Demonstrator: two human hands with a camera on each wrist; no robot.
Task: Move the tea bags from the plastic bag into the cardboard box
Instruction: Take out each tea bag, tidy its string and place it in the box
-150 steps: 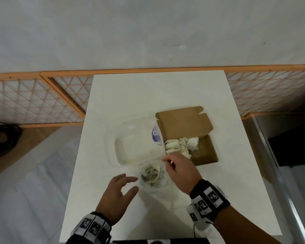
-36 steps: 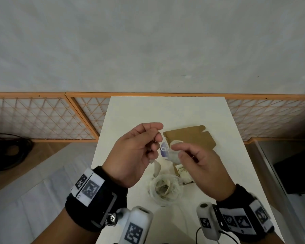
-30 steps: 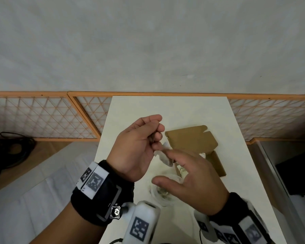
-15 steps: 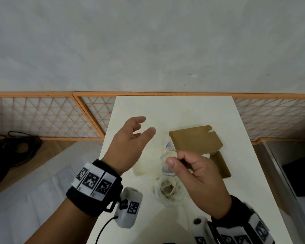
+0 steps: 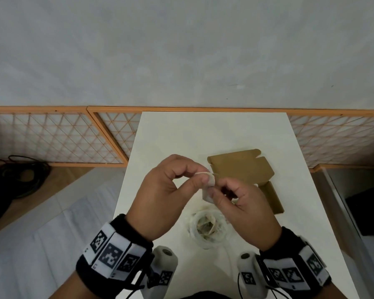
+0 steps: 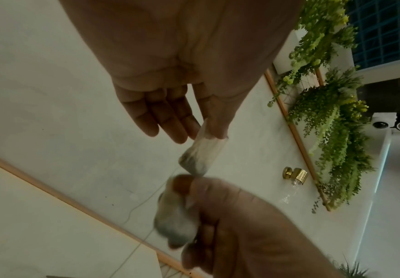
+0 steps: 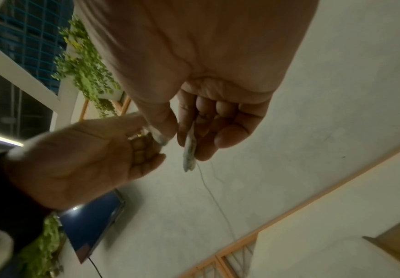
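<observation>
Both hands are raised above the white table (image 5: 214,134), close together. My left hand (image 5: 200,176) pinches one pale tea bag (image 5: 206,175) between thumb and forefinger; the left wrist view shows this tea bag (image 6: 201,152) hanging from the thumb. My right hand (image 5: 216,193) pinches a second tea bag (image 5: 207,194), seen edge-on in the right wrist view (image 7: 189,150) with its string trailing. The two bags almost touch. Below the hands lies the clear plastic bag (image 5: 207,228) with tea bags inside. The brown cardboard box (image 5: 242,169) stands open behind the right hand, its inside mostly hidden.
An orange lattice fence (image 5: 52,139) runs behind and to the left of the table. Black cables (image 5: 15,175) lie on the floor at far left. A dark object (image 5: 369,210) stands right of the table. Bare tabletop shows beyond the box.
Half a second ago my left hand was open and apart on the left. It has come back to the right hand and now pinches a tea bag beside the one the right holds.
</observation>
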